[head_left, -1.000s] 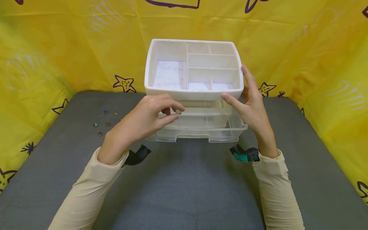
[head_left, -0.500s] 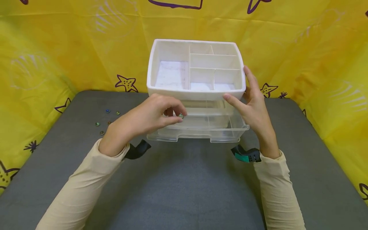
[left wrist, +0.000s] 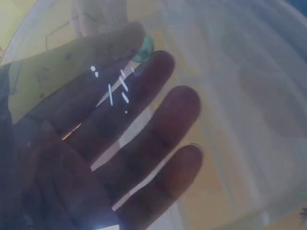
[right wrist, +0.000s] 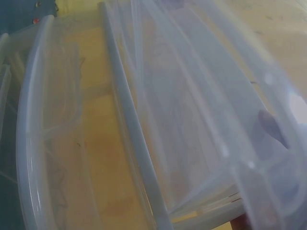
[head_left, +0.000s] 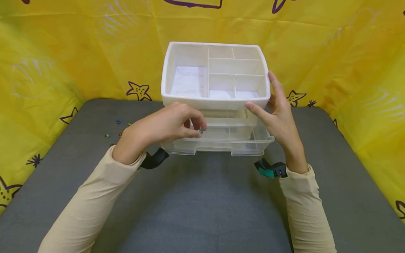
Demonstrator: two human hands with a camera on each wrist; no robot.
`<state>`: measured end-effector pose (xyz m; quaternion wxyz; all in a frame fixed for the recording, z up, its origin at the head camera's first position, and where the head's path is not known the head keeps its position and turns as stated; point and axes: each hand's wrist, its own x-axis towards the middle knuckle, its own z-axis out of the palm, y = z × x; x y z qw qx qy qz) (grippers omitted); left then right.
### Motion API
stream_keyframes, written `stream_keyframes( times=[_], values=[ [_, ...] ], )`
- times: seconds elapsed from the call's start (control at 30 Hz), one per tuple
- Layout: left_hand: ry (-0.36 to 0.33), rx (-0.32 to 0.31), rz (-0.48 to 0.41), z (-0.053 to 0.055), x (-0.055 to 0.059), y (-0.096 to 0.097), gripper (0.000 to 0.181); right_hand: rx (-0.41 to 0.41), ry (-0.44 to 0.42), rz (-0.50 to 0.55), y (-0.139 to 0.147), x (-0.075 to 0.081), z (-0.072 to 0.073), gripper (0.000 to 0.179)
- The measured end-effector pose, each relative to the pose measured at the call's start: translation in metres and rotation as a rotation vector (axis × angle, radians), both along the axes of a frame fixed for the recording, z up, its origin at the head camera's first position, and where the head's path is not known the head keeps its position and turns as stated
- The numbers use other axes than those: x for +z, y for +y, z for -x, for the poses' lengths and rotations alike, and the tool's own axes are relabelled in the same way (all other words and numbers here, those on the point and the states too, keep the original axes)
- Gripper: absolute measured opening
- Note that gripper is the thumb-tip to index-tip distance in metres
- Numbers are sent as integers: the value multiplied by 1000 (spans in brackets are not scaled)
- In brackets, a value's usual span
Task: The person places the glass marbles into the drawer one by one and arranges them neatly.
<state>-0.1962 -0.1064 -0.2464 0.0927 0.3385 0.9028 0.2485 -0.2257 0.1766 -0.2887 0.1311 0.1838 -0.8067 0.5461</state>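
Note:
A small green glass marble (head_left: 200,131) is pinched between the thumb and index finger of my left hand (head_left: 161,123). That hand hovers over the pulled-out clear drawer (head_left: 221,143) of a white drawer organizer (head_left: 216,103). The left wrist view shows the marble (left wrist: 145,49) at the fingertips, with the other fingers spread. My right hand (head_left: 278,117) grips the organizer's right front corner, thumb on the front and a finger along the side. Through the right wrist view, mostly clear drawer walls (right wrist: 192,96) appear, slightly blurred.
Several small coloured marbles, including a green one (head_left: 107,135) and a blue one (head_left: 118,121), lie left on the grey table (head_left: 202,203). My left forearm partly covers others. The organizer's top tray has divided compartments (head_left: 235,66). A yellow patterned cloth (head_left: 95,45) stands behind.
My left hand has shifted slightly right and lowered the green marble toward the drawer, its wrist turning a little. My right hand keeps its grip on the organizer.

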Motion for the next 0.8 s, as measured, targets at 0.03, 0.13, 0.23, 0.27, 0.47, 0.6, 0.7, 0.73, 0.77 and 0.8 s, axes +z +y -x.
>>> stream_keyframes(
  times=[0.03,0.13,0.23,0.27,0.47,0.6,0.7,0.73,0.77,0.8],
  values=[
    [-9,3,12,0,1,1,8,0,1,0,0,0,0,86],
    [-27,8,53,1,4,2,7,0,-1,2,0,0,0,86],
    [-30,-1,86,1,5,4,7,1,1,3,0,1,0,86],
    [-30,-4,94,2,5,4,7,2,1,4,0,0,0,86],
    [-22,-7,140,3,6,6,7,5,1,4,0,0,0,85],
    [-26,-3,168,2,7,7,9,2,-1,0,0,1,0,86],
    [-29,-1,172,3,6,8,10,2,1,0,0,1,0,86],
    [-29,2,173,3,6,8,10,2,1,0,0,1,0,86],
    [-29,6,173,3,6,8,10,2,2,0,0,1,0,86],
    [-26,8,173,3,6,8,10,3,2,1,0,1,0,86]
  ],
)
